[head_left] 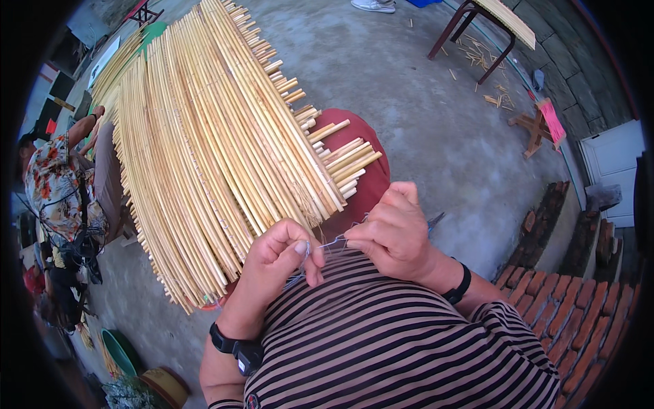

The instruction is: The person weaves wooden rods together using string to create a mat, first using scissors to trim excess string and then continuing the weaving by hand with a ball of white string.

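Note:
Between my two hands runs a thin, pale blue-white string, held just above my striped shirt. My left hand pinches one part of it between thumb and finger, and more strands hang below that hand. My right hand is closed on the other part, its fingers curled in. Right in front of both hands lies a mat of straw-coloured reed stalks, set side by side and crossed by lines of stitching. Its right edge is uneven, with stalk ends sticking out. Loose fibres hang at its near corner.
Dark red cloth shows under the mat's right edge. At the left, a person in a flowered shirt bends beside the mat. A small wooden stool and a bench stand at right. Bricks lie lower right; a green basin lower left.

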The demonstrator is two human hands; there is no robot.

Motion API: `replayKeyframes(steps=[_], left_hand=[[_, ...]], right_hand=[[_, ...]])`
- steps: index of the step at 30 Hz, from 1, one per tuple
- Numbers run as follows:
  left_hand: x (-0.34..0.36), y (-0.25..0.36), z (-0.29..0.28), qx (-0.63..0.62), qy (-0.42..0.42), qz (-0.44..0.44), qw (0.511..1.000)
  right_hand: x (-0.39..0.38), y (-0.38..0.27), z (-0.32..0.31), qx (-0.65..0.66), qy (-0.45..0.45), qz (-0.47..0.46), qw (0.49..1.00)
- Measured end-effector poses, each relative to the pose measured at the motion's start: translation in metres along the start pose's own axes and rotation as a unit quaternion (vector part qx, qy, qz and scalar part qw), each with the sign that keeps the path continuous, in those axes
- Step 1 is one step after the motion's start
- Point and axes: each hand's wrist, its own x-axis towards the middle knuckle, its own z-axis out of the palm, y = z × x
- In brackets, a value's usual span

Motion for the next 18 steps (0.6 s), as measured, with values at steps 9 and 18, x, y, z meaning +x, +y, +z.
replayKeyframes(steps=[9,18], left_hand=[[0.001,0.003,0.004,-0.055,0.016,-0.083,0.995],[0.005,-0.004,0.002,-0.019,-0.009,-0.093,0.995]], right_hand=[[-0.003,0.004,0.006,0.0,-0.013,0.001,1.0],[0.001,0.006,0.011,-0.017,-0.029,-0.005,0.999]])
